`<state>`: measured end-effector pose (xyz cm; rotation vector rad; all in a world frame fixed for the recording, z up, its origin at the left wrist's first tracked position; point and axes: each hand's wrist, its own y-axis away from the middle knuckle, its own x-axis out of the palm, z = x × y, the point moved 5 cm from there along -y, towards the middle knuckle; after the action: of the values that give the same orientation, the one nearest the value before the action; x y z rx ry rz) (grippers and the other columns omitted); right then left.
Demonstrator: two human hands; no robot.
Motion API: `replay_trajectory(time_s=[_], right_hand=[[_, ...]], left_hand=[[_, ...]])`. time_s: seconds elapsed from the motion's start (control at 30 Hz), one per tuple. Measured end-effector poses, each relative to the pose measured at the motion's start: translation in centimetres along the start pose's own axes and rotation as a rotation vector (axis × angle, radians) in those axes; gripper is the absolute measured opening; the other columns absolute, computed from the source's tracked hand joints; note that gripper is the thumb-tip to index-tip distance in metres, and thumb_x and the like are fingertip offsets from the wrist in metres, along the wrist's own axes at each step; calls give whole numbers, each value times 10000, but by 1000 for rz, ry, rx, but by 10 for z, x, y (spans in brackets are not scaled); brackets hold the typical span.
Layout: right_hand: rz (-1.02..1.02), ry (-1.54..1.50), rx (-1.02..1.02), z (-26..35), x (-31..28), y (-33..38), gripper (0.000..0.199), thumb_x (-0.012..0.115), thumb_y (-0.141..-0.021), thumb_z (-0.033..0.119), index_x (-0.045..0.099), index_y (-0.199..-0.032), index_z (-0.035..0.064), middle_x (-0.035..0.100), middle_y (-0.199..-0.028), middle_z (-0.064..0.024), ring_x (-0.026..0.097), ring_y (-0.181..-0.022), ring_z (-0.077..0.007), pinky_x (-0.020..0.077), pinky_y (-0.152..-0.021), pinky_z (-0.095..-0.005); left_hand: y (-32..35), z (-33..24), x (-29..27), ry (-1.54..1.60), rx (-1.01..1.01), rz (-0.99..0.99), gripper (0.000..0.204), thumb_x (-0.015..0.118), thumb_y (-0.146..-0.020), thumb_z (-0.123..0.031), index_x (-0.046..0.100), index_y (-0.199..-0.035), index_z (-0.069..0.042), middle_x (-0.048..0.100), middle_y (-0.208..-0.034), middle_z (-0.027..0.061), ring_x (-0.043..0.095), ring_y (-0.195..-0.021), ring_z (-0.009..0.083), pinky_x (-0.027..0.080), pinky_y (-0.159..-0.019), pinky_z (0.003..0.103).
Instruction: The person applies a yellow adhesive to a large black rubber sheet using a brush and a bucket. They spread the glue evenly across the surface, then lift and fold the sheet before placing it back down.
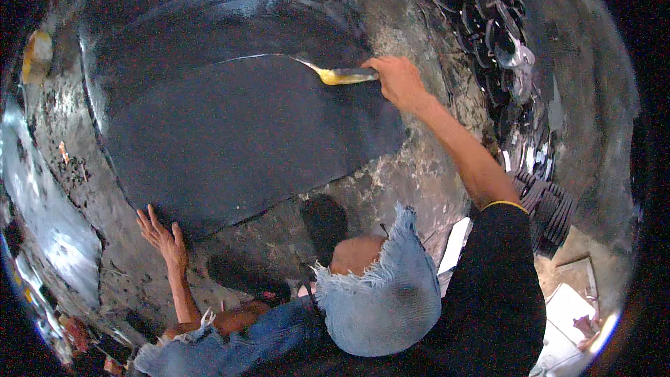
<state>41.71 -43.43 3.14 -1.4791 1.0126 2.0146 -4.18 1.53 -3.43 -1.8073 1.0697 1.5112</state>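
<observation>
A large dark rubber-like sheet (258, 132) lies on the ground in front of me, its far part shiny and curving upward. My right hand (399, 80) is closed round the black handle of a knife (342, 77) with a yellow section and a narrow, pale tip. That tip points left and meets the sheet. From it a thin bright line (258, 56) curves leftward across the dark surface; whether it is a cut or an edge I cannot tell. My left hand (164, 239) rests with fingers spread at the sheet's near left corner, holding nothing.
Black strips and scraps (488, 35) are heaped at the right, with a ribbed dark piece (548, 213) nearer me. A shiny grey sheet (52, 209) lies at the left, and a yellowish block (37, 57) farther off. My bent knees in torn jeans (380, 307) are close by.
</observation>
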Motion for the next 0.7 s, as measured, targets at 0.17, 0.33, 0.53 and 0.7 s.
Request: replay_trajectory(time_s=[0.17,0.33,0.53,0.7], right_hand=[[-381,-317,22,-9,10,12,400,558,-915,45,565,-1314,64,661,-1141,-200,622,-1065,-417,487,-928,-503],[-239,-304,-34,-23,-9,26,389,575,-885,18,655,-1259,86,695,-1162,-175,642,-1082,-376,499,-953,-468],[-297,-229,-251,-1,-12,-49,387,597,-830,-17,726,-1171,114,726,-1129,-144,669,-1063,-359,529,-937,-449],[-184,-232,-143,-1,26,52,395,598,-787,-30,731,-1127,121,728,-1126,-104,660,-1085,-328,511,-967,-438]], left_hand=[[1,3,-3,69,65,-2,711,576,-999,-310,258,-1622,-182,102,-1708,129,84,-1561,399,100,-1239,588],[6,3,-23,129,46,139,744,632,-969,-162,271,-1619,-202,134,-1703,130,120,-1554,408,164,-1241,554],[16,-1,-23,146,44,144,765,656,-950,-94,291,-1613,-204,140,-1702,132,139,-1555,392,185,-1242,525],[24,-6,-32,171,-20,164,737,650,-969,-136,296,-1612,-205,140,-1699,147,146,-1554,387,178,-1245,514]])
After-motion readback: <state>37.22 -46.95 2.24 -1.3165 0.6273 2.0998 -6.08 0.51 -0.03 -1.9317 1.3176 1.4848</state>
